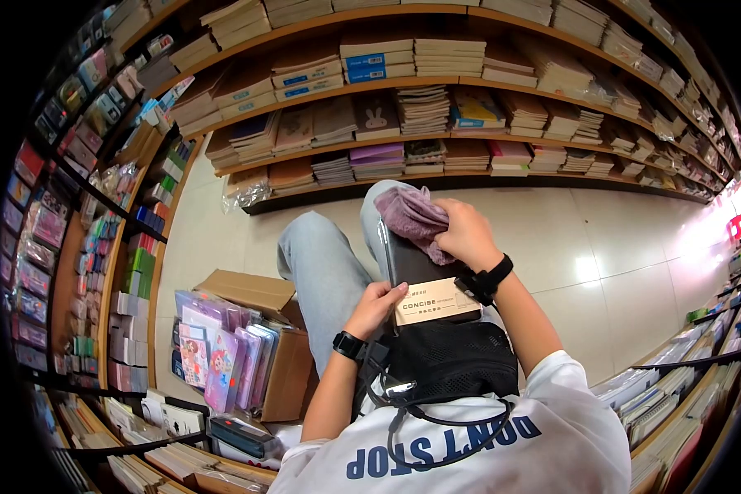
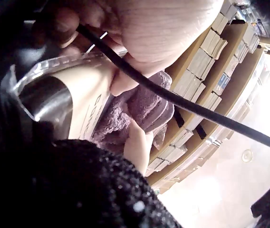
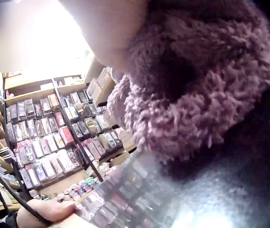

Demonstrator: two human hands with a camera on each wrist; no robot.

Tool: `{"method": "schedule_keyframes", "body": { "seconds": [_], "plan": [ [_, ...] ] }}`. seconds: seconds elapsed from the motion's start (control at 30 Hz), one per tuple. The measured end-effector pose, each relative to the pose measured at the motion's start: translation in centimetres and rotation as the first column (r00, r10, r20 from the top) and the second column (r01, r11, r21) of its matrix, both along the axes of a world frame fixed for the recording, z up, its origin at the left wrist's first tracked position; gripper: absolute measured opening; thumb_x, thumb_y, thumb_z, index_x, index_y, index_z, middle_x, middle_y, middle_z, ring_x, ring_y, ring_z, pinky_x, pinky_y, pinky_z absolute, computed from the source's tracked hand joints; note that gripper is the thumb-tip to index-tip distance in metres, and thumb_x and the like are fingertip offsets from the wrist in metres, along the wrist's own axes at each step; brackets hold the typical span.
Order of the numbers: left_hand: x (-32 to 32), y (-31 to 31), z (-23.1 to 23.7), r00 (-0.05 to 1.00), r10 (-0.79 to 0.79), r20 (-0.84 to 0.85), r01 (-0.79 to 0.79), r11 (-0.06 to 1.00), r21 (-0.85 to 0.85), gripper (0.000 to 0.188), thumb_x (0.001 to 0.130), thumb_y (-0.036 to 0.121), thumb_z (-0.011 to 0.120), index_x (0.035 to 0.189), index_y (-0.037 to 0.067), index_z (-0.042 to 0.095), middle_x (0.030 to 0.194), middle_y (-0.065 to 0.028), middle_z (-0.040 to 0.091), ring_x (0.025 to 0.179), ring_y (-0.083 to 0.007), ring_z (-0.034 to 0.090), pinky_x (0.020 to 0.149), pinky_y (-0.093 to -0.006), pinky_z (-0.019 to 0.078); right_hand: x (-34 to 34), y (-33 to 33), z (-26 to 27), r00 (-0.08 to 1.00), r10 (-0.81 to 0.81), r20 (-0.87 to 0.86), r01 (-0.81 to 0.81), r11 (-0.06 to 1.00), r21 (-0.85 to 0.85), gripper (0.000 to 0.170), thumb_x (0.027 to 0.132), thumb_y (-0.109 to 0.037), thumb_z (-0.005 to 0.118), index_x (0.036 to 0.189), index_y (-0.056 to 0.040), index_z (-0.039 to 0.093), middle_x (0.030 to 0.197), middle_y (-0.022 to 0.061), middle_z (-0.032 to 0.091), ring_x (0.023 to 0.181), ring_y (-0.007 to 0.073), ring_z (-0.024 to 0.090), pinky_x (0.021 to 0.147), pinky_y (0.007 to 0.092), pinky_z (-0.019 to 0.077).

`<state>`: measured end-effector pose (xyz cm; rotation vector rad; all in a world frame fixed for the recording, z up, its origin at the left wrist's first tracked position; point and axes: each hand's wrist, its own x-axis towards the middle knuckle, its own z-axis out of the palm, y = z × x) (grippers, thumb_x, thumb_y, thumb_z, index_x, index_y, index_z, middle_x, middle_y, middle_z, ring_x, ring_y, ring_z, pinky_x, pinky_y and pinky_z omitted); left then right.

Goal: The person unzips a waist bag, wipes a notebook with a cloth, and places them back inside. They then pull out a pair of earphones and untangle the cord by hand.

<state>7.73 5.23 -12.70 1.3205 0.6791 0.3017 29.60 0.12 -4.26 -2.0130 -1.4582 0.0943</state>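
A dark notebook (image 1: pixel 412 267) in clear wrap, with a cream band (image 1: pixel 438 302) printed "CONCISE", lies on the person's lap. The left hand (image 1: pixel 375 306) grips its left edge, thumb on top at the band. Bunched in the right hand (image 1: pixel 467 235) is a purple fluffy cloth (image 1: pixel 412 216), which rests on the upper part of the cover. In the left wrist view the cloth (image 2: pixel 147 107) shows beyond the band (image 2: pixel 90 92). The right wrist view has the cloth (image 3: pixel 206 90) close up above the shiny cover (image 3: pixel 139 190), with the left thumb (image 3: pixel 54 210) at the band's edge.
An open cardboard box (image 1: pixel 286 375) of wrapped notebooks (image 1: pixel 225 370) stands left of the legs. Shelves (image 1: pixel 305 152) stacked with books run across the front, and racks (image 1: pixel 132 272) of small goods stand at the left. A black mesh pouch (image 1: pixel 461 362) sits at the waist. Tiled floor (image 1: pixel 584 239) shows at right.
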Motion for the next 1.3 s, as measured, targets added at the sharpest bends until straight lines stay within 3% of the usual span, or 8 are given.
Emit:
{"method": "schedule_keyframes", "body": {
  "seconds": [0.43, 0.57, 0.7, 0.83, 0.93, 1.03, 1.2, 1.3],
  "plan": [
    [-0.2, 0.2, -0.5, 0.999, -0.046, 0.023, 0.046, 0.999, 0.005, 0.034, 0.094, 0.033, 0.061, 0.077, 0.003, 0.062, 0.062, 0.008, 0.046, 0.055, -0.0032, 0.037, 0.047, -0.0235, 0.0266, -1.8, -3.9, 0.5, 0.978, 0.193, 0.083, -0.194, 0.981, 0.003, 0.044, 0.061, -0.007, 0.07, 0.104, -0.008, 0.064, 0.092, 0.0116, 0.064, 0.089, 0.0351, 0.061, 0.074, 0.0398, 0.0494],
    [0.4, -0.6, -1.1, 0.956, 0.087, 0.279, -0.103, 0.994, 0.046, 0.027, 0.092, 0.026, 0.062, 0.083, 0.0, 0.064, 0.066, 0.0074, 0.05, 0.056, -0.0032, 0.039, 0.05, -0.0225, 0.0298, -1.4, -6.1, 2.4, 0.885, 0.461, -0.059, -0.465, 0.873, -0.147, 0.034, 0.059, -0.003, 0.062, 0.093, -0.0086, 0.066, 0.088, 0.0108, 0.066, 0.086, 0.0352, 0.062, 0.072, 0.0404, 0.0498],
    [0.3, -0.5, -0.3, 0.979, 0.072, 0.192, -0.075, 0.997, 0.012, 0.025, 0.091, 0.023, 0.062, 0.083, 0.0, 0.064, 0.066, 0.0062, 0.05, 0.055, -0.004, 0.039, 0.049, -0.0226, 0.0301, -1.2, -5.9, 2.1, 0.9, 0.432, -0.059, -0.436, 0.89, -0.135, 0.041, 0.055, -0.004, 0.067, 0.096, -0.006, 0.066, 0.087, 0.0131, 0.066, 0.083, 0.0342, 0.063, 0.073, 0.0367, 0.0499],
    [0.0, -0.3, 1.2, 0.999, 0.035, 0.021, -0.034, 0.997, -0.073, 0.031, 0.093, 0.029, 0.062, 0.079, 0.001, 0.063, 0.063, 0.006, 0.048, 0.054, -0.0043, 0.038, 0.047, -0.0237, 0.0274, 0.7, -2.4, 0.2, 0.864, 0.16, -0.478, -0.229, 0.969, -0.09, 0.043, 0.06, -0.002, 0.065, 0.103, -0.0021, 0.066, 0.085, 0.017, 0.068, 0.08, 0.0244, 0.067, 0.075, 0.0316, 0.0505],
    [0.2, 0.0, 1.1, 1.0, 0.016, -0.003, -0.016, 0.999, -0.045, 0.037, 0.094, 0.035, 0.062, 0.075, 0.004, 0.061, 0.062, 0.0065, 0.047, 0.054, -0.0036, 0.036, 0.047, -0.0243, 0.0253, 1.9, 1.3, -0.6, 0.96, 0.08, -0.267, -0.061, 0.995, 0.08, 0.043, 0.063, -0.006, 0.065, 0.106, -0.0029, 0.066, 0.094, 0.0165, 0.07, 0.09, 0.0326, 0.067, 0.079, 0.0348, 0.0512],
    [0.1, 0.2, 0.8, 1.0, 0.01, 0.022, -0.009, 1.0, -0.025, 0.037, 0.093, 0.035, 0.062, 0.074, 0.004, 0.061, 0.061, 0.007, 0.046, 0.053, -0.0032, 0.036, 0.046, -0.0241, 0.0251, 1.7, 3.5, -0.5, 0.994, -0.068, -0.084, 0.07, 0.997, 0.018, 0.046, 0.067, -0.012, 0.065, 0.112, -0.007, 0.064, 0.103, 0.0149, 0.067, 0.1, 0.0356, 0.062, 0.084, 0.0406, 0.0502],
    [-0.6, 0.4, -0.4, 1.0, 0.014, 0.002, -0.014, 1.0, 0.011, 0.037, 0.093, 0.037, 0.063, 0.074, 0.005, 0.061, 0.059, 0.0078, 0.046, 0.051, -0.003, 0.036, 0.045, -0.0237, 0.0247, 1.7, 2.3, -1.6, 0.998, 0.04, -0.047, -0.036, 0.996, 0.086, 0.049, 0.066, -0.012, 0.066, 0.115, -0.0099, 0.063, 0.105, 0.0142, 0.065, 0.1, 0.0329, 0.063, 0.085, 0.0385, 0.05],
    [-0.7, 0.3, -0.3, 1.0, 0.01, 0.017, -0.01, 1.0, -0.006, 0.037, 0.093, 0.037, 0.063, 0.073, 0.006, 0.061, 0.059, 0.0073, 0.047, 0.051, -0.0031, 0.037, 0.045, -0.0234, 0.025, 2.4, -1.1, -0.4, 0.732, 0.305, -0.609, -0.279, 0.95, 0.14, 0.039, 0.068, -0.001, 0.071, 0.107, -0.0011, 0.067, 0.095, 0.008, 0.071, 0.085, 0.0127, 0.064, 0.079, 0.0281, 0.0505]
  ]
}}
